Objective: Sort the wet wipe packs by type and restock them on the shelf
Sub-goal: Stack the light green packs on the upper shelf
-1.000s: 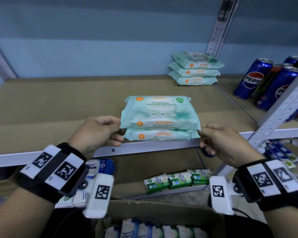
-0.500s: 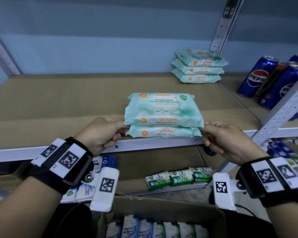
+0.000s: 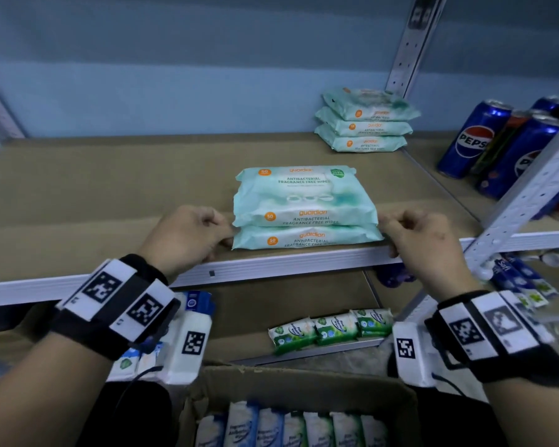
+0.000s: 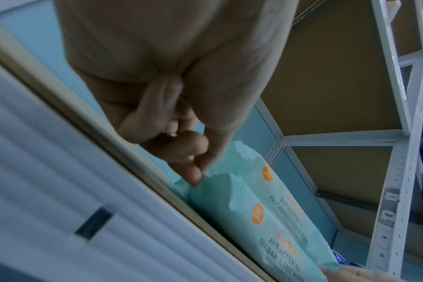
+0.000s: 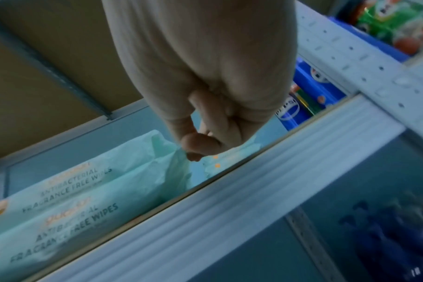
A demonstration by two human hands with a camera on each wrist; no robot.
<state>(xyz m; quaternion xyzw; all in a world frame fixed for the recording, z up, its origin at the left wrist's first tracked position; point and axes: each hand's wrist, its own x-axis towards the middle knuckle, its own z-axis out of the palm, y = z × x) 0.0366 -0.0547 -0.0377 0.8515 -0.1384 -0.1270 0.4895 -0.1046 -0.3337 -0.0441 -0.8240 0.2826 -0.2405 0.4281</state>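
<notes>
Two mint-green "guardian antibacterial" wipe packs lie stacked [image 3: 304, 204] at the front edge of the brown shelf [image 3: 110, 195]. My left hand [image 3: 226, 237] is at the stack's left end with curled fingers. In the left wrist view, that hand [image 4: 198, 171] pinches the crimped end of the packs [image 4: 254, 219]. My right hand [image 3: 388, 233] is at the right end. In the right wrist view, its thumb and curled fingers [image 5: 193, 150] hold the end seal of the packs [image 5: 85, 190]. Three packs of the same kind [image 3: 365, 124] are stacked at the shelf's back right.
Pepsi cans [image 3: 475, 137] stand on the adjoining shelf to the right, behind a white perforated post [image 3: 523, 201]. Small green wipe packs [image 3: 329, 329] lie on the lower shelf. An open cardboard box [image 3: 297, 385] below me holds several upright packs [image 3: 288, 427].
The stack has stayed at the shelf's front edge with both hands at its ends. The fingers have curled in a little and my view has shifted slightly.
</notes>
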